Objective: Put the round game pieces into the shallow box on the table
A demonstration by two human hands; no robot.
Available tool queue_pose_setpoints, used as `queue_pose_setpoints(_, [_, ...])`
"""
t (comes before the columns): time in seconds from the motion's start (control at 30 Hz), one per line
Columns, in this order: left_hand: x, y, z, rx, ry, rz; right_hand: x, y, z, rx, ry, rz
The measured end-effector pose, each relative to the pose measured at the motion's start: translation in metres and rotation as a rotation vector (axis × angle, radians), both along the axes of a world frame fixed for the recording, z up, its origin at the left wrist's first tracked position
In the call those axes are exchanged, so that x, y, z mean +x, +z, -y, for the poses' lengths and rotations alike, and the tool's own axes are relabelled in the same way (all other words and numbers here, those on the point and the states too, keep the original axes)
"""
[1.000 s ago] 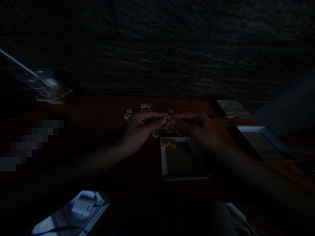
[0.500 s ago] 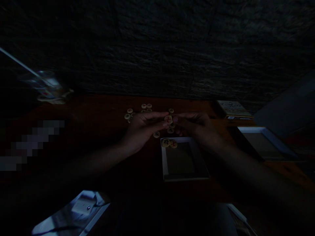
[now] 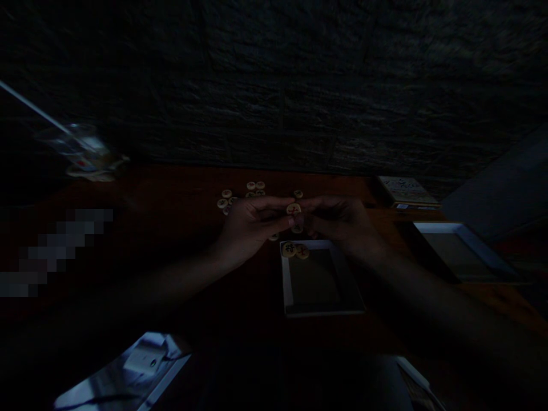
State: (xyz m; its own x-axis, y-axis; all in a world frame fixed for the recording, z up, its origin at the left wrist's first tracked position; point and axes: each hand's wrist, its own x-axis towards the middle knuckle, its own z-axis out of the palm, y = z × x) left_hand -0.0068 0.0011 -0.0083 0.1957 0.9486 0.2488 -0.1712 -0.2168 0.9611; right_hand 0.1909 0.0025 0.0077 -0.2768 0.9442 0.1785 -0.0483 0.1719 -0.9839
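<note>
In dim light, a round xiangqi piece [image 3: 293,210] with a red character is held between both hands. My left hand [image 3: 246,228] pinches it from the left with thumb and index finger. From the other side, the fingertips of my right hand [image 3: 345,225] close on the same piece. Just below is an open shallow box [image 3: 286,285], with a black-lettered piece [image 3: 289,249] and a red-lettered piece [image 3: 302,252] at its far left corner. Other pieces [image 3: 256,186] lie on the table behind my hands, partly hidden by my fingers.
A second open box part [image 3: 462,251] and a closed patterned box [image 3: 409,190] are on the right. A clear cup [image 3: 85,145] stands at the far left by the stone wall [image 3: 274,114]. A white device with a cable [image 3: 145,359] sits at the lower left.
My right fingertips have moved slightly left, meeting the left fingertips around the red-lettered piece. That piece faces me a little more fully. The boxes and the two pieces in the corner stay put.
</note>
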Motion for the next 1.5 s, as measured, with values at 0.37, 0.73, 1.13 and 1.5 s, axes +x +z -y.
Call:
queue_pose_setpoints(0.37, [0.001, -0.002, 0.0003, -0.109, -0.097, 0.129, 0.0021, -0.0062, 0.0032, 0.3, -0.081, 0.126])
queue_pose_setpoints(0.73, [0.0005, -0.0029, -0.0021, -0.122, -0.108, 0.135, 0.0076, -0.0045, -0.0013, 0.573, -0.122, 0.377])
queue_pose_setpoints(1.13, [-0.0014, 0.0028, 0.001, -0.168, -0.23, 0.069, 0.0074, -0.0015, 0.0021, 0.694, -0.105, 0.388])
queue_pose_setpoints(1.5, [-0.0021, 0.0019, 0.0016, -0.17, -0.236, 0.071, 0.0068, -0.0011, 0.0027, 0.613, -0.093, 0.375])
